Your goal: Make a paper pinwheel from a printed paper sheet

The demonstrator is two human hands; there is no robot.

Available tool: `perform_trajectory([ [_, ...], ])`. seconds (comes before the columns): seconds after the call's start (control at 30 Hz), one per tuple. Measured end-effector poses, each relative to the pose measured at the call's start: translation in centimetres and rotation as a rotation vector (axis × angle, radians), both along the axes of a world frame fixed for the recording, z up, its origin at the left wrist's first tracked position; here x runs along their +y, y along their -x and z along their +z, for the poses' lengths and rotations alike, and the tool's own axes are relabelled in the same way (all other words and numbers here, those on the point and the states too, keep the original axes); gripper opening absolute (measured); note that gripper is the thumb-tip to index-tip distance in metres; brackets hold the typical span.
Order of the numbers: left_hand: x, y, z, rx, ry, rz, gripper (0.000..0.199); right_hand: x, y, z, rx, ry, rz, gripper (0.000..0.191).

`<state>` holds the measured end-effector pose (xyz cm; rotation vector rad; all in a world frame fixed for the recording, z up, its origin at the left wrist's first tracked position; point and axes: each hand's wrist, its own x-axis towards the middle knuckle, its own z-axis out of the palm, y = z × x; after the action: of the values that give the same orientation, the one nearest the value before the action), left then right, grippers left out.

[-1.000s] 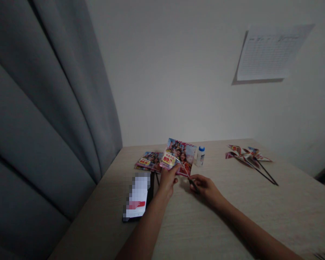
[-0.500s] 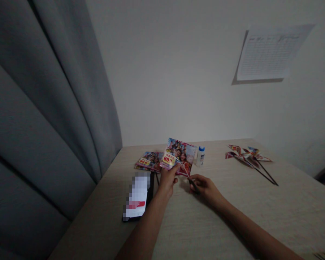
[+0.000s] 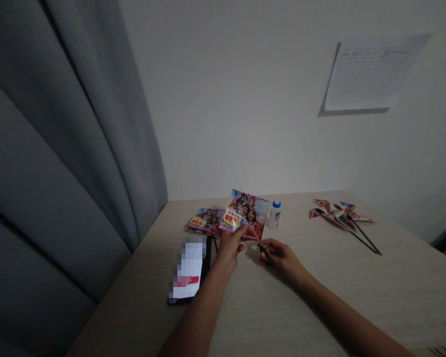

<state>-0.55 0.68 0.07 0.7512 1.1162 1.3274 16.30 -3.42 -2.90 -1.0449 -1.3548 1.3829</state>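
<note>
My left hand [image 3: 231, 244] is closed on the lower edge of a square printed flyer [image 3: 258, 210], its thumb across the front. The flyer is tilted up off the table and carries a colourful picture and a yellow price patch. My right hand [image 3: 280, 255] grips the dark handles of a pair of scissors [image 3: 266, 255]. Their thin blade reaches up across the flyer's lower part, right of my left thumb. Whether the blades are apart is too small to tell. A stack of similar flyers [image 3: 207, 218] lies just left of my left hand.
A phone [image 3: 189, 272] with a lit screen lies beside my left forearm. Behind the flyer stands a blue-capped glue bottle [image 3: 276, 215]. Paper pinwheels [image 3: 340, 215] on dark sticks lie at the right. A grey curtain [image 3: 78, 148] borders the left, a wall [image 3: 238, 99] the back.
</note>
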Motion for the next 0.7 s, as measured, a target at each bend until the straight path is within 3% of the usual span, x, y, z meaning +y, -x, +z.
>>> perform_trajectory([
  [0.7, -0.05, -0.02, -0.08, -0.013, -0.007, -0.028, 0.054, 0.10, -0.27, -0.41, 0.004, -0.014, 0.026, 0.051],
])
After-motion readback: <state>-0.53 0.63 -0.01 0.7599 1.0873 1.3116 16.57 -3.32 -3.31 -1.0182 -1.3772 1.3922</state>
